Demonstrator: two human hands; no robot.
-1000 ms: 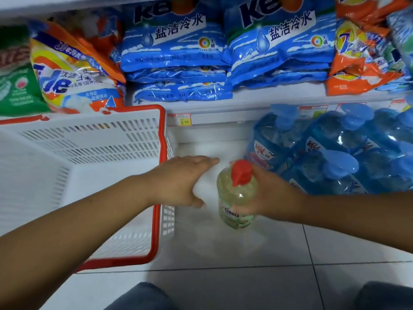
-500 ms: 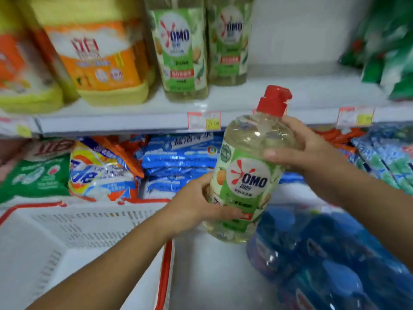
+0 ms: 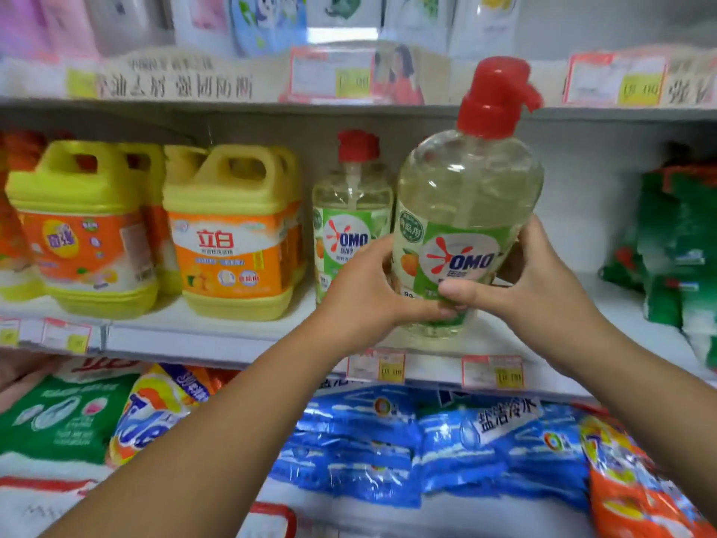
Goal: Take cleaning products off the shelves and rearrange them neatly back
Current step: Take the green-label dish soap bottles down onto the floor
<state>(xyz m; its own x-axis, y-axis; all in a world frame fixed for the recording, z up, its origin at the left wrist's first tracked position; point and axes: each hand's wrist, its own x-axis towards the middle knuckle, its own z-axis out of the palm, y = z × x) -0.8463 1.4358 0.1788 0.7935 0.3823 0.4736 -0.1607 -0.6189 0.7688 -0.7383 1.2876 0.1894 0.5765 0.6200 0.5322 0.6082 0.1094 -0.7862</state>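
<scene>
A clear OMO bottle [image 3: 461, 234] with a red pump cap is being held upright at the front edge of the middle shelf [image 3: 232, 337], just right of a matching bottle [image 3: 351, 227] standing there. It is being gripped low on its label, with fingers curled round it, by the left hand [image 3: 364, 289] and the right hand [image 3: 535, 281].

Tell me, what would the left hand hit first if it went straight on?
Probably the standing OMO bottle on the shelf, just behind the left hand and the held bottle; depth is unclear.
</scene>
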